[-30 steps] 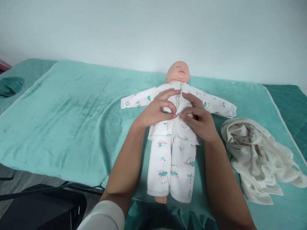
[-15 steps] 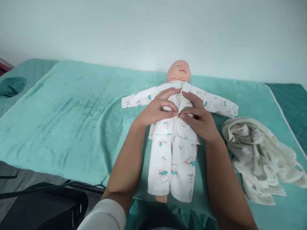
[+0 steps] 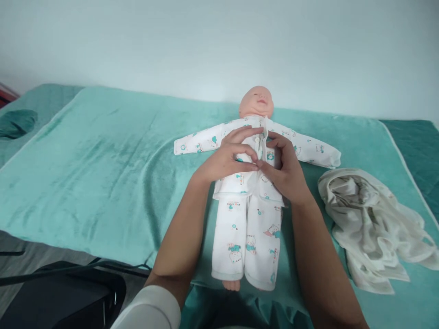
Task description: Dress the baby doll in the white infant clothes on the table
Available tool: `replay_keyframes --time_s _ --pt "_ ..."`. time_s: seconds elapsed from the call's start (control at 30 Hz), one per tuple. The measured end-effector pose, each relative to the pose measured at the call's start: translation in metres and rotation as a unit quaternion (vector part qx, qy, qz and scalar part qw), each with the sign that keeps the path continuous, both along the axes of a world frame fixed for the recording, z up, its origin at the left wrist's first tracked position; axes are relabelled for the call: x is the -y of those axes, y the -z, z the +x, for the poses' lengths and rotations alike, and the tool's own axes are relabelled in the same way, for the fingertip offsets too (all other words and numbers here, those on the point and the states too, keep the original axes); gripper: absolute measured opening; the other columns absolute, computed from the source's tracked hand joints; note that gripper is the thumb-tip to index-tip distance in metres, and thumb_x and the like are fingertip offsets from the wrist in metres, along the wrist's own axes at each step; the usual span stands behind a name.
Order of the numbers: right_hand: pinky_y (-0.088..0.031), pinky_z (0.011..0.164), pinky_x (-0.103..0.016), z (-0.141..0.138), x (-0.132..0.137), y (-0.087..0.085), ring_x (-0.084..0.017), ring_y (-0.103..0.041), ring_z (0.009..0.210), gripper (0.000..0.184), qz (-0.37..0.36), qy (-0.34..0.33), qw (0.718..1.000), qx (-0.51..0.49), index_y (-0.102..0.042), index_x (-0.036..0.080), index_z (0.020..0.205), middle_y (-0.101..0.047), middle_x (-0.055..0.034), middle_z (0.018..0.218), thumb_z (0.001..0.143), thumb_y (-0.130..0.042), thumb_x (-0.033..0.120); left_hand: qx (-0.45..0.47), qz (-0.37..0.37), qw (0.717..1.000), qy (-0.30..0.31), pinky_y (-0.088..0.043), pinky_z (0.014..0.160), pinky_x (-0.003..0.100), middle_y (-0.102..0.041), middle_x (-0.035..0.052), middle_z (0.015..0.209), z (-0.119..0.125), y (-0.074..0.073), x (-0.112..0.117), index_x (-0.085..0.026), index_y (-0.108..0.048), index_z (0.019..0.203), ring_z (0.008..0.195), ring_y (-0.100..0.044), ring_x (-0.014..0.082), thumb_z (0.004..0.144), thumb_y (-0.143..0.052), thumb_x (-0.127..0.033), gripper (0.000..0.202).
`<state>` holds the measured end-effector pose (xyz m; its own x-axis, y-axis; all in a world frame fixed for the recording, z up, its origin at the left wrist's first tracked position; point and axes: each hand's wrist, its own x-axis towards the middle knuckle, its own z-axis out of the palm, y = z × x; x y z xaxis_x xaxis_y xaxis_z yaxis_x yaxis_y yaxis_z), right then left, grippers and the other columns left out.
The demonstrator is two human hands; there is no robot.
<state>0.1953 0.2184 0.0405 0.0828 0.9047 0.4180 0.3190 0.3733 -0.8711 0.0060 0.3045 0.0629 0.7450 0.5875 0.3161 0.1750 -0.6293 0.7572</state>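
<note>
A baby doll lies on its back on a teal blanket, arms spread, dressed in a white printed top and matching trousers. My left hand and my right hand meet over the doll's chest. Both pinch the front edges of the top at its button line, thumbs and forefingers pressed together, fingertips touching each other. One bare foot sticks out of a trouser leg near the blanket's front edge.
A crumpled cream garment lies on the blanket to the doll's right. A dark green cloth sits at the far left. Below the bed's front edge at the left is a black object with cables. A pale wall stands behind.
Both hands have shifted slightly up the doll's chest along the button line, and the right hand's fingers have curled in tighter. The doll and garment have stayed put.
</note>
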Motion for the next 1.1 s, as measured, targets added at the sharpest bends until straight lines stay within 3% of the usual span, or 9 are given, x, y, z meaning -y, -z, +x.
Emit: replay_keyframes --time_s 0.17,0.27,0.37,0.43,0.57,0.63,0.73,0.83,1.1 --pt "-0.044 0.114 -0.047 -0.009 0.002 -0.004 -0.026 -0.053 0.135 0.023 -0.019 0.063 0.997 0.036 -0.054 0.026 0.097 -0.055 -0.0083 0.143 0.088 -0.072 0.037 0.05 -0.084 0.995 0.01 -0.034 0.125 0.059 -0.058 -0.0021 0.154 -0.004 0.002 -0.002 -0.026 -0.072 0.076 0.156 -0.034 0.0305 0.084 -0.078 -0.046 0.022" --pt "-0.05 0.103 -0.046 -0.011 -0.001 0.0 -0.026 -0.061 0.121 0.016 -0.027 0.095 0.995 -0.011 -0.054 0.024 0.086 -0.062 -0.0072 0.133 0.085 -0.069 0.03 0.148 -0.146 0.975 -0.078 -0.046 0.115 0.055 -0.067 0.0026 0.141 0.0 0.011 -0.006 -0.024 -0.069 0.078 0.142 -0.054 0.0294 0.087 -0.074 -0.052 0.029" --pt "-0.055 0.095 -0.045 0.01 -0.006 0.008 -0.026 -0.067 0.106 0.015 -0.015 0.2 0.971 -0.129 -0.051 0.025 0.084 -0.068 -0.0064 0.116 0.081 -0.066 0.026 0.273 -0.182 0.903 -0.277 -0.054 0.106 0.046 -0.072 0.006 0.126 0.0 0.025 -0.018 -0.023 -0.067 0.086 0.124 -0.067 0.0247 0.089 -0.069 -0.056 0.033" --pt "-0.056 0.096 -0.047 0.035 -0.009 0.014 -0.026 -0.069 0.103 0.018 0.031 0.336 0.923 -0.183 -0.051 0.025 0.086 -0.069 -0.0073 0.112 0.075 -0.064 0.021 0.348 -0.194 0.831 -0.388 -0.057 0.1 0.037 -0.073 0.0062 0.113 -0.007 0.032 -0.029 -0.022 -0.064 0.089 0.114 -0.07 0.0208 0.089 -0.069 -0.058 0.036" --pt "-0.055 0.1 -0.047 0.072 -0.01 0.019 -0.028 -0.071 0.102 0.034 0.116 0.511 0.837 -0.158 -0.055 0.025 0.09 -0.07 -0.0115 0.115 0.061 -0.057 0.007 0.405 -0.171 0.73 -0.523 -0.056 0.089 0.026 -0.069 0.0033 0.102 -0.025 0.039 -0.045 -0.023 -0.057 0.09 0.105 -0.069 0.015 0.091 -0.062 -0.062 0.04" --pt "-0.055 0.101 -0.045 0.066 -0.007 0.019 -0.026 -0.07 0.107 0.031 0.111 0.489 0.859 -0.099 -0.058 0.025 0.093 -0.071 -0.01 0.117 0.067 -0.059 0.009 0.374 -0.134 0.747 -0.533 -0.054 0.089 0.025 -0.068 0.0024 0.103 -0.025 0.04 -0.045 -0.023 -0.059 0.093 0.103 -0.068 0.0141 0.093 -0.061 -0.059 0.035" --pt "-0.053 0.106 -0.048 0.041 -0.007 0.021 -0.025 -0.064 0.122 0.028 0.048 0.346 0.937 0.008 -0.065 0.025 0.107 -0.069 -0.0071 0.127 0.08 -0.061 0.02 0.246 -0.046 0.859 -0.446 -0.051 0.099 0.03 -0.071 0.0036 0.109 -0.012 0.042 -0.04 -0.024 -0.066 0.099 0.108 -0.066 0.017 0.094 -0.063 -0.044 0.021" --pt "-0.046 0.113 -0.053 0.028 -0.017 0.027 -0.026 -0.06 0.13 0.032 0.025 0.258 0.962 0.089 -0.07 0.026 0.119 -0.069 -0.0069 0.132 0.089 -0.058 0.027 0.089 0.052 0.934 -0.341 -0.043 0.112 0.038 -0.072 0.006 0.122 0.002 0.045 -0.04 -0.024 -0.071 0.106 0.121 -0.061 0.0217 0.096 -0.061 -0.033 0.017" --pt "-0.051 0.103 -0.05 0.05 -0.082 0.02 -0.029 -0.068 0.112 0.038 -0.009 0.226 0.941 0.25 -0.078 0.026 0.109 -0.076 -0.0058 0.118 0.087 -0.048 0.019 -0.075 0.14 0.929 -0.335 -0.042 0.108 0.044 -0.071 0.0038 0.131 0.0 0.045 -0.046 -0.032 -0.069 0.123 0.124 -0.06 0.0267 0.099 -0.047 -0.027 0.033"
